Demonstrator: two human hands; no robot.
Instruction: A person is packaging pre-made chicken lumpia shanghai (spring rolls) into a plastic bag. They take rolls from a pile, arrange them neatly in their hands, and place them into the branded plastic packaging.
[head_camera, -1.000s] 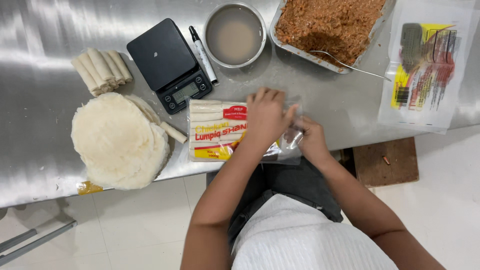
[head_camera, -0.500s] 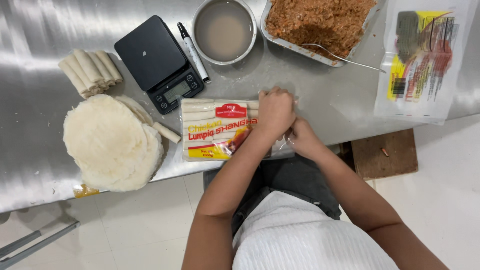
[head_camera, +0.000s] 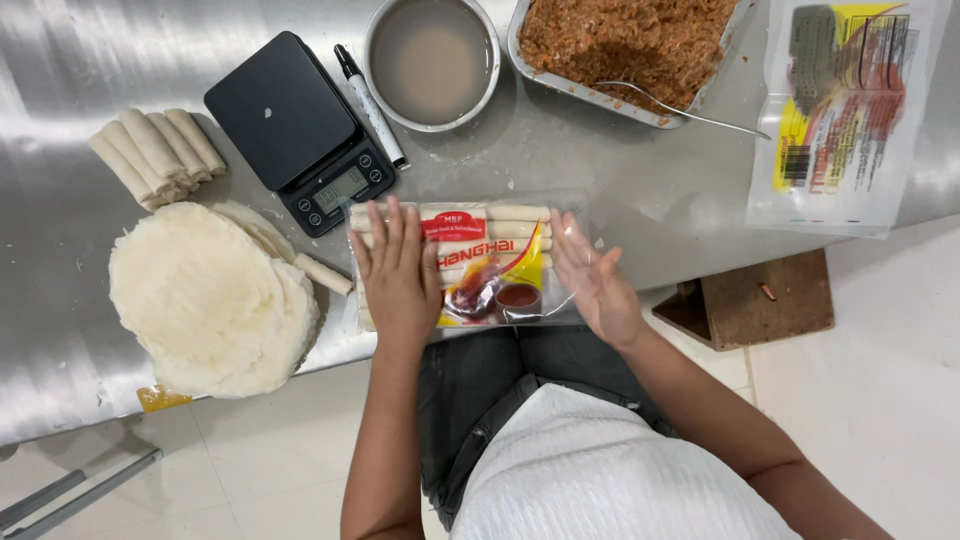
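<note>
Bag (head_camera: 470, 265) of rolls lies flat at the steel table's (head_camera: 640, 190) near edge, both hands on it. Left hand (head_camera: 400, 270) rests open, palm down, on its left end; right hand (head_camera: 595, 280) lies open against its right end, gripping nothing. Wrappers (head_camera: 205, 295) sit left, scale (head_camera: 300, 130) and bowl (head_camera: 432, 60) beyond, filling tray (head_camera: 630, 40) farther right.

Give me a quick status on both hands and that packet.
Left hand flat on packet of rolls, fingers spread. Right hand open at its right end. Scale just behind; nothing blocking.
</note>
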